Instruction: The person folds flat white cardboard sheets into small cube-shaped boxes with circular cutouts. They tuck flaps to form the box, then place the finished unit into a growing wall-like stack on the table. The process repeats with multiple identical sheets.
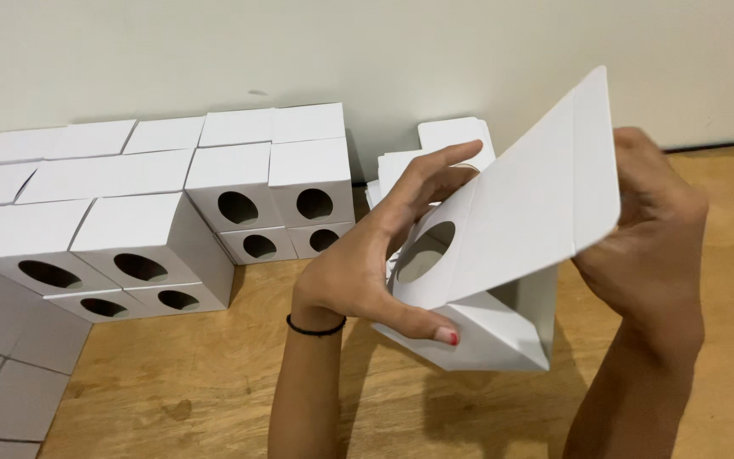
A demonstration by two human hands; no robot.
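Note:
A white cardboard box with a round hole in one panel is half folded and held up over the wooden table. My left hand grips its left side, thumb pressed on a lower flap and fingers spread along the holed panel. My right hand holds the right side behind the raised top flap. A black band circles my left wrist.
Several finished white boxes with round holes are stacked in rows at the left and back, against the pale wall. A pile of flat white box blanks lies behind my hands. More white boxes fill the lower left corner.

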